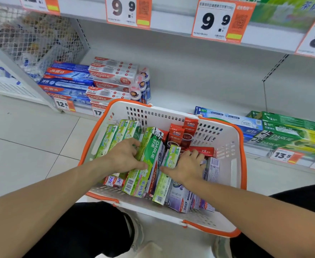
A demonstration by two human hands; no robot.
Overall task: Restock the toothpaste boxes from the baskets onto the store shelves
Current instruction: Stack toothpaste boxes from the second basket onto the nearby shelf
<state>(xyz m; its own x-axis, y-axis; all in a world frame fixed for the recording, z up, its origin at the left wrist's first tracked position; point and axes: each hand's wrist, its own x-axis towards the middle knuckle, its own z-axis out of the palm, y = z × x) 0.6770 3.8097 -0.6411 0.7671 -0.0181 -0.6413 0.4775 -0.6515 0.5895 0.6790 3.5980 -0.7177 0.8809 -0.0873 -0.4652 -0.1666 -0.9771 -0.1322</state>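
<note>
While both arms reach down from the bottom corners of the frame, the two hands sit inside a white basket (233,144) with an orange rim at the centre of the frame, packed with toothpaste boxes. The left hand (124,156) grips a green box (145,161) that lies lengthwise through the middle of the basket, thumb on its top face and fingers curled over its far left edge. The right hand (187,165) rests on the boxes just beside it, thumb against a pale green box (167,175) and fingers bent down among red boxes (202,150) and a lilac box (213,167); whether it has hold of any one of them I cannot tell. More light green boxes (115,135) stand on end at the basket's left wall. Behind the basket, the bottom shelf (181,90) carries stacked blue and red boxes (69,84) at the left of the frame and green boxes (290,135) at the right. Orange price tags (216,21) hang along the shelf edge across the top. Pale floor tiles (32,142) fill the left.
</note>
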